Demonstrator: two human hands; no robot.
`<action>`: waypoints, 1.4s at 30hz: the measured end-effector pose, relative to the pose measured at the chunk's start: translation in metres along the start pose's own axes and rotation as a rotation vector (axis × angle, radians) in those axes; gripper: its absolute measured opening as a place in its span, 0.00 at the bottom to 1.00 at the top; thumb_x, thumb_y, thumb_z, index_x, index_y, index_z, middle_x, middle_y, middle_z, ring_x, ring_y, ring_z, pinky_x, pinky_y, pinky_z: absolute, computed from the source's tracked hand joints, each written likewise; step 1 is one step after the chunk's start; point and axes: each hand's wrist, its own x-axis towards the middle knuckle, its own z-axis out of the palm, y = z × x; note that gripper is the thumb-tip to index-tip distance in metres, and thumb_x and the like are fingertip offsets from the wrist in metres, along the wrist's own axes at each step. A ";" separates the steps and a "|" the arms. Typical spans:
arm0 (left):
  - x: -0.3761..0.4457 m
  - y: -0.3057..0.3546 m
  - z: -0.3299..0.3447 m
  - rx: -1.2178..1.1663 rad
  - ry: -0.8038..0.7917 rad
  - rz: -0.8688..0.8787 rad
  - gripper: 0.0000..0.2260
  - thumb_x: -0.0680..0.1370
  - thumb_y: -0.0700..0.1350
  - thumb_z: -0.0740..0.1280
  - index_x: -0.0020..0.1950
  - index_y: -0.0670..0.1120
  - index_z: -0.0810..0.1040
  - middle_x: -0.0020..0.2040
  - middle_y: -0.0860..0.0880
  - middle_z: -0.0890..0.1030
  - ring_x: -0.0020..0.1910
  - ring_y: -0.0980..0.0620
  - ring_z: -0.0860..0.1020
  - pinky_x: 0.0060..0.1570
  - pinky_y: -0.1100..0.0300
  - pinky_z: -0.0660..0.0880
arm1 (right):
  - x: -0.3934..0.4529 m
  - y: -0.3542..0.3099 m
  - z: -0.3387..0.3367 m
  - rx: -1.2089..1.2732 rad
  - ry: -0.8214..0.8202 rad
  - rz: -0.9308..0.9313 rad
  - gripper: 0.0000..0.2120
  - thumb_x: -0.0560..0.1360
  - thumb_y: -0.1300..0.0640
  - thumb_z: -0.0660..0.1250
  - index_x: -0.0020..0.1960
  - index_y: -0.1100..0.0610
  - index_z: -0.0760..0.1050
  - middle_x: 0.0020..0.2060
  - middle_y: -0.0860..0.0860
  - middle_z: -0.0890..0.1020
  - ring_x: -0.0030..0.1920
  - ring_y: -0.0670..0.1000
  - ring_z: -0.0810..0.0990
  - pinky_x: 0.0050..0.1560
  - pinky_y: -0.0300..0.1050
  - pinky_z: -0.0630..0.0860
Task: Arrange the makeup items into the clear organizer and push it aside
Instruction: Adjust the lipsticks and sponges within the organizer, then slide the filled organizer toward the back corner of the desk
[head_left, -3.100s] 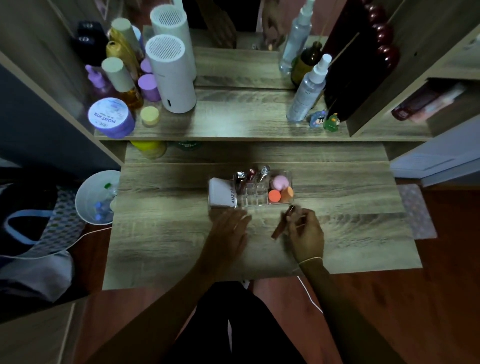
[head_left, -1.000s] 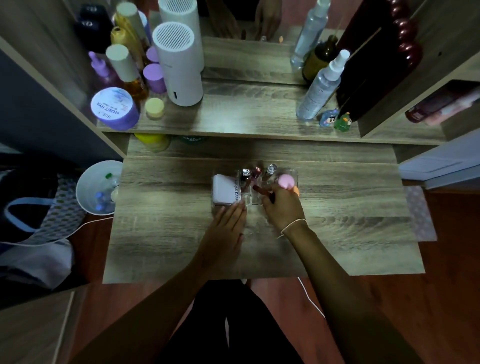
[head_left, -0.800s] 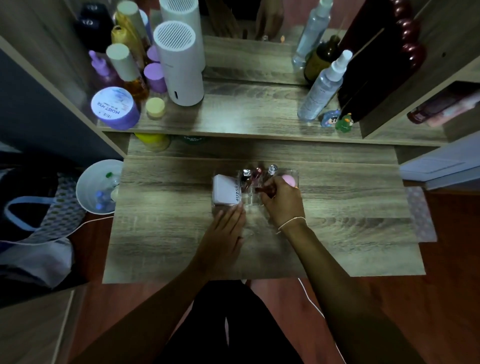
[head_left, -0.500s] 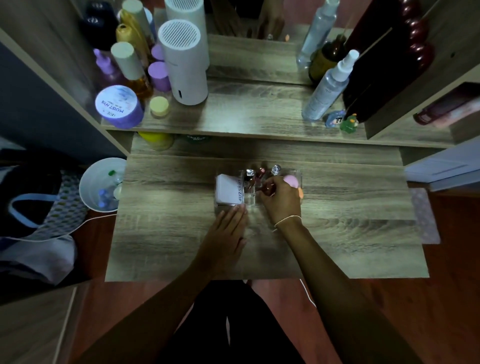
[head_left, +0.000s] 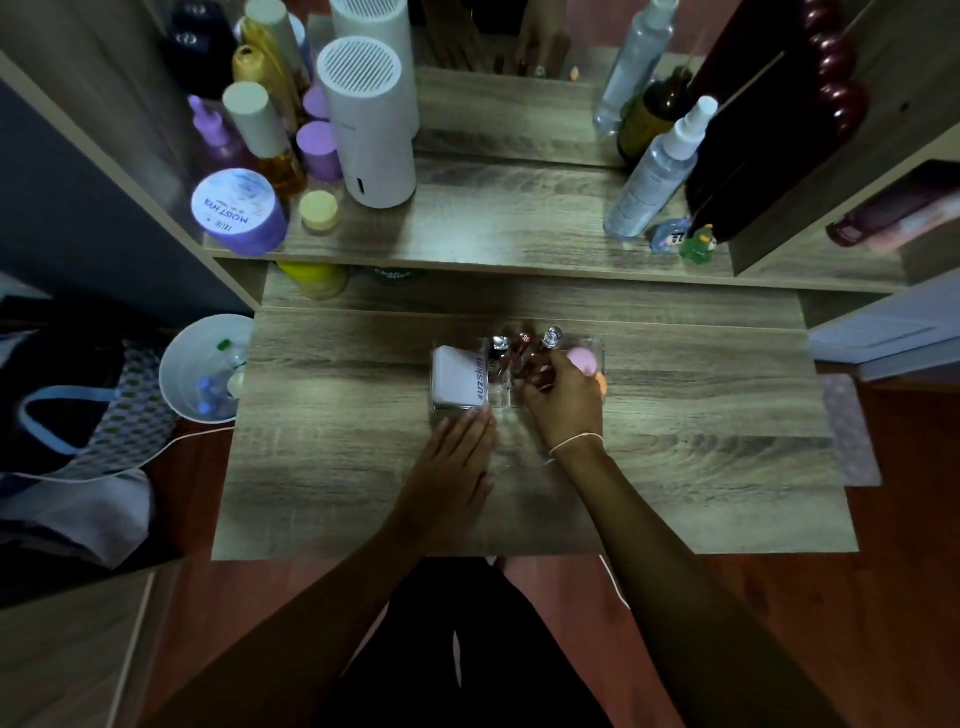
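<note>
The clear organizer (head_left: 597, 349) stands mid-table on the wooden vanity. It holds a white box (head_left: 457, 375) at its left, several small upright makeup tubes (head_left: 522, 345) in the middle, and a pink sponge (head_left: 583, 359) with an orange sponge (head_left: 601, 383) at its right. My right hand (head_left: 563, 401) reaches into the middle slots, fingers closed on a dark red tube (head_left: 543, 373). My left hand (head_left: 451, 475) lies flat on the table, fingertips against the organizer's near left edge.
The raised shelf (head_left: 493, 234) behind carries a white cylinder (head_left: 371, 124), bottles, a purple jar (head_left: 240, 213) and a spray bottle (head_left: 655, 171). A white bin (head_left: 205, 369) stands left of the table. A mirror backs the shelf.
My right hand carried the dark red tube from the table in front of the organizer into its middle slots. My left hand stayed flat by the organizer's near edge.
</note>
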 end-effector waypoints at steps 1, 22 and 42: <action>0.000 0.000 -0.001 0.003 -0.003 0.000 0.31 0.75 0.51 0.62 0.74 0.41 0.59 0.75 0.42 0.62 0.75 0.46 0.58 0.72 0.46 0.52 | -0.001 0.001 0.000 -0.002 0.005 -0.002 0.11 0.69 0.61 0.72 0.51 0.57 0.79 0.42 0.56 0.85 0.45 0.58 0.82 0.47 0.43 0.74; 0.040 0.003 -0.053 -0.003 0.218 -0.057 0.29 0.76 0.50 0.64 0.73 0.37 0.61 0.73 0.35 0.63 0.73 0.39 0.62 0.70 0.41 0.61 | -0.024 0.028 -0.025 -0.178 0.148 -0.259 0.25 0.79 0.59 0.60 0.74 0.61 0.60 0.75 0.58 0.63 0.76 0.58 0.56 0.74 0.61 0.57; 0.033 -0.005 -0.045 0.049 0.200 -0.154 0.30 0.78 0.58 0.56 0.75 0.44 0.56 0.76 0.38 0.58 0.75 0.40 0.56 0.71 0.41 0.51 | -0.024 0.038 -0.025 -0.332 0.039 -0.330 0.29 0.78 0.49 0.56 0.77 0.52 0.53 0.78 0.55 0.53 0.78 0.57 0.46 0.76 0.58 0.44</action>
